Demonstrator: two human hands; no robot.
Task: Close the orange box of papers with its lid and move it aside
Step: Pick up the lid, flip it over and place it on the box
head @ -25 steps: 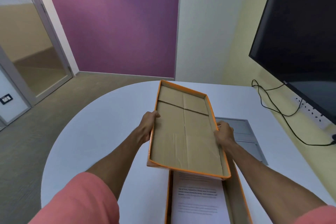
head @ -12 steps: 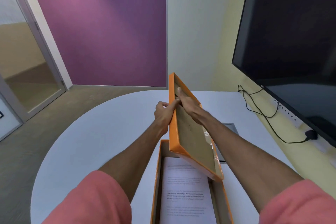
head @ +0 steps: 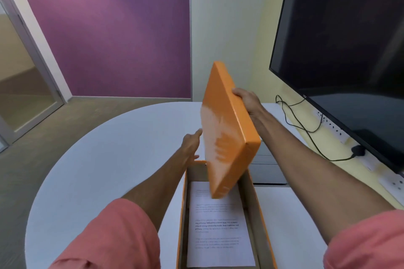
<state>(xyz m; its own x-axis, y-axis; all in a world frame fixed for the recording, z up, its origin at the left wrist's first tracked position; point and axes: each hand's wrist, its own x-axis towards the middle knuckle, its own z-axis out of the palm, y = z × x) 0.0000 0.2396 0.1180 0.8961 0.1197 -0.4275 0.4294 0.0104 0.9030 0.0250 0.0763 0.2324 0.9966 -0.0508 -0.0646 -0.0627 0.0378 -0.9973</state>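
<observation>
Loads of open counter (head: 105, 159) on the left, nothing sitting there, so hands can pass freely that side. Right side is tighter: bare strip of counter near, then a grey panel (head: 267, 172) set in the top just beside the orange box (head: 182, 214), and farther right a cable (head: 306, 124) trailing under the big screen (head: 349, 50). Above the open box the tilted lid (head: 227, 133) blocks the far end; the near end over the papers (head: 218, 229) stays clear.

R hand (head: 244, 99) raised, fingers clamped (L hand (head: 192, 143) loose, fingers spread).
</observation>
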